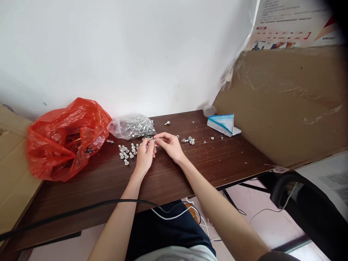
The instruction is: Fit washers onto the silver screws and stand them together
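My left hand point(145, 153) and my right hand point(170, 145) meet above the table, both closed in a pinch. Between their fingertips is a small shiny metal fastener point(154, 140), too small and too covered to tell whether it is a bolt or a washer. Left of my left hand, several bolts point(125, 154) stand heads down on the wood. Just behind my fingers lie dark washers point(147, 137), partly hidden. A clear plastic bag point(133, 127) full of metal fasteners rests behind them. To the right of my right hand, a few bolts with washers point(191, 141) lie loose.
A red plastic bag point(67, 141) slumps at the left of the brown table point(168, 181). At the back right are a blue and white packet point(221, 124) and a round clear lid point(209, 110). Cardboard point(288, 105) borders the right side. A black cable point(108, 201) crosses in front.
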`<state>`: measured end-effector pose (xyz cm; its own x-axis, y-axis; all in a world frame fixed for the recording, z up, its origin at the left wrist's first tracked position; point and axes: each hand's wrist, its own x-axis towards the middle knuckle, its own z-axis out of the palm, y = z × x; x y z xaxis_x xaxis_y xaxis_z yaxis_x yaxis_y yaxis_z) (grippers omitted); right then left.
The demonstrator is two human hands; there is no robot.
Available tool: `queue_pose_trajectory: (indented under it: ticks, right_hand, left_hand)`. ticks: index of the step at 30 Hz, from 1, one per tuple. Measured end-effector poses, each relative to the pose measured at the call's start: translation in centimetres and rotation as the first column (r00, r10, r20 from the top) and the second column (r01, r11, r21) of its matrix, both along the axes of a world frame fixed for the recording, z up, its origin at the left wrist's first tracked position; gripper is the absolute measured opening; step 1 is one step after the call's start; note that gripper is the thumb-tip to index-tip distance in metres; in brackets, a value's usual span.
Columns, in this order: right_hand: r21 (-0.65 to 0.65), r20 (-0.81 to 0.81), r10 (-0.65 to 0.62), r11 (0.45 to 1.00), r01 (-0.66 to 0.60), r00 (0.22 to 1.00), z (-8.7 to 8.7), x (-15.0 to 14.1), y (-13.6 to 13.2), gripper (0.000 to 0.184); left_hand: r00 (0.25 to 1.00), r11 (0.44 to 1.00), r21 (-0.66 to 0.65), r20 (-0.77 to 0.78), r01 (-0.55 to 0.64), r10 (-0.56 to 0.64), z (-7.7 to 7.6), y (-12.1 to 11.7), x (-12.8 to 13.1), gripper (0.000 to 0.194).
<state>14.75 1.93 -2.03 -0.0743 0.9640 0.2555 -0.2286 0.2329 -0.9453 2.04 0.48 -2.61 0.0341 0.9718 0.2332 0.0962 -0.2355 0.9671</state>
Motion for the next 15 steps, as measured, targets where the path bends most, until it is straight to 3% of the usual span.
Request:
queue_pose_trajectory:
  ticks: [15]
  right_hand:
    - [-0.002, -0.06, 0.123, 0.992, -0.124, 0.991, 0.77, -0.08, -0.59, 0.029]
  left_hand:
    - [1.0, 1.0, 0.016, -0.019, 0.001, -0.001, 0.02, -0.06, 0.02, 0.032]
